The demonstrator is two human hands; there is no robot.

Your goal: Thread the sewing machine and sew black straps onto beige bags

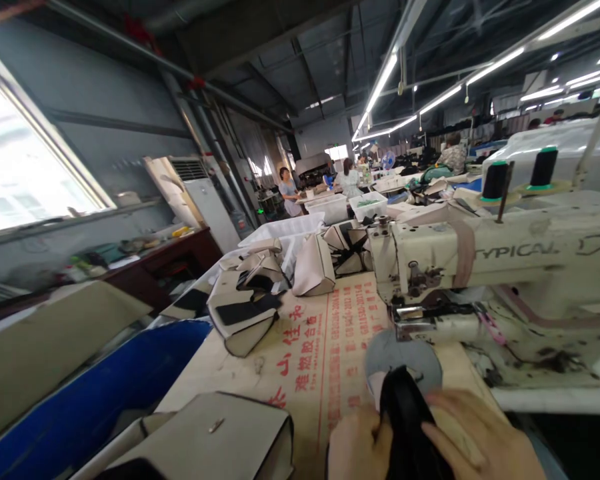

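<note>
At the bottom of the head view, my left hand and my right hand hold a black fabric piece between them. My left fingers are closed on its left side, while my right fingers press along its right side, slightly blurred. Just beyond it lies a grey round plate, below the arm end of a cream sewing machine. A beige bag with black edging and a small metal fitting lies left of my hands. The lower part of the black piece is cut off by the frame.
Several beige and black sewn pieces sit on the board with red print. White bins stand behind them. A blue-lined container is at the left. Black thread spools stand above the machine. Other people work far back.
</note>
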